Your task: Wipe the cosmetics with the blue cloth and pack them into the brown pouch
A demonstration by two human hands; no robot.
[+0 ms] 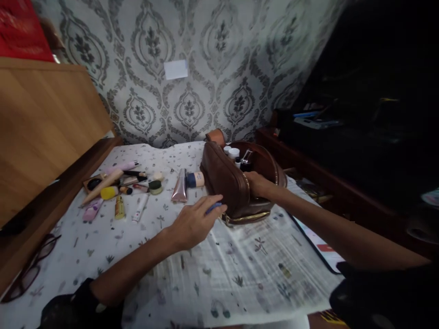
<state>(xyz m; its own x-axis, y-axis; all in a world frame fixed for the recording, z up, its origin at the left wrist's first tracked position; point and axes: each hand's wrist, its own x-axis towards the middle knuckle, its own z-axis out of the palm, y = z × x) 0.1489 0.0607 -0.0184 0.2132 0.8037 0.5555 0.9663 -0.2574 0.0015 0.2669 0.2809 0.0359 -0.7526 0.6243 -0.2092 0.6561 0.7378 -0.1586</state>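
A brown cosmetic bag (224,183) with gold zips stands unzipped on the patterned cloth. My right hand (256,183) reaches into its opening, and the bag's wall hides the fingers. Inside show white-lidded jars (233,153) and a dark bottle with a shiny top (246,161). My left hand (195,222) is beside the bag's front left corner, fingers closed on a small slim blue object (214,208) whose kind I cannot make out. Just behind that hand lie a pinkish squeeze tube (180,186) and a jar with a dark blue part (195,179).
Makeup items lie on the left, among them a yellow-gold bottle (119,208), a white tube (140,209) and a green jar (155,187). Glasses (32,269) lie at the left edge. A tablet or phone (320,244) is under my right forearm. A wooden cabinet (48,132) stands left.
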